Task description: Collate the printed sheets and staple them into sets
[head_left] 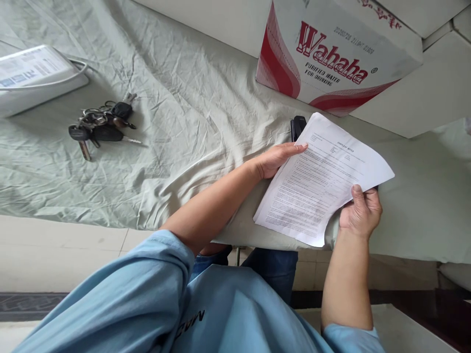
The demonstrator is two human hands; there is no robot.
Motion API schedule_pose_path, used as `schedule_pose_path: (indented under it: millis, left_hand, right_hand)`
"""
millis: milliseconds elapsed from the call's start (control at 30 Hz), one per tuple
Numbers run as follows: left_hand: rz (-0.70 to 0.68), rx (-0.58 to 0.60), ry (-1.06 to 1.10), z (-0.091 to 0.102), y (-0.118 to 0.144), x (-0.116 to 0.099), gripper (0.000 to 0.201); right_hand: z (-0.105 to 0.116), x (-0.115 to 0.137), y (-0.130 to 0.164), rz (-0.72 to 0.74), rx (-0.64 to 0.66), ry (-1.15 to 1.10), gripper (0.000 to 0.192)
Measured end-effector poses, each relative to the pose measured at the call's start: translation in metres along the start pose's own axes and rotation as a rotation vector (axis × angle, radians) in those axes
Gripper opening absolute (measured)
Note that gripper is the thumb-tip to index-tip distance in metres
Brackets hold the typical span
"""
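Note:
Printed sheets of paper (pixel 312 186), with small dark text on top, are held tilted above the cloth-covered table by both hands. My left hand (pixel 281 158) grips their left edge, thumb on top and the other fingers underneath, out of sight. On the right edge, my right hand (pixel 360 208) pinches the paper, its thumb lying over the print and bending the sheet there. A black object (pixel 298 126), perhaps a stapler, sticks out from behind the paper's upper left corner; most of it is hidden.
A white and red water carton (pixel 331 59) stands behind the paper against pale boxes. Far to the left, a bunch of keys (pixel 106 122) lies on the wrinkled green cloth (pixel 191 117). A white box-like item with a cord (pixel 44 83) sits at the left edge.

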State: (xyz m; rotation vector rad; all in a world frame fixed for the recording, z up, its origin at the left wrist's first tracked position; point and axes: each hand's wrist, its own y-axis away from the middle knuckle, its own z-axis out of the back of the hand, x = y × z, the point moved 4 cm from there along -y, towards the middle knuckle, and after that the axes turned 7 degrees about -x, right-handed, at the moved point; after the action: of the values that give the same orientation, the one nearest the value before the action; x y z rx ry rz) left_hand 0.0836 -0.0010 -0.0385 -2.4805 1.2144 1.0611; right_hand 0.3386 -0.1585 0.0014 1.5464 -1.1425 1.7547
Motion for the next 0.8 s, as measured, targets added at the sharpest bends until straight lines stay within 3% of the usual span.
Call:
schedule_pose_path:
  millis: [800]
  left_hand:
    - [-0.009, -0.014, -0.022, -0.007, 0.004, -0.003, 0.063]
  right_hand:
    - [-0.017, -0.008, 0.02, -0.032, -0.079, -0.022, 0.038]
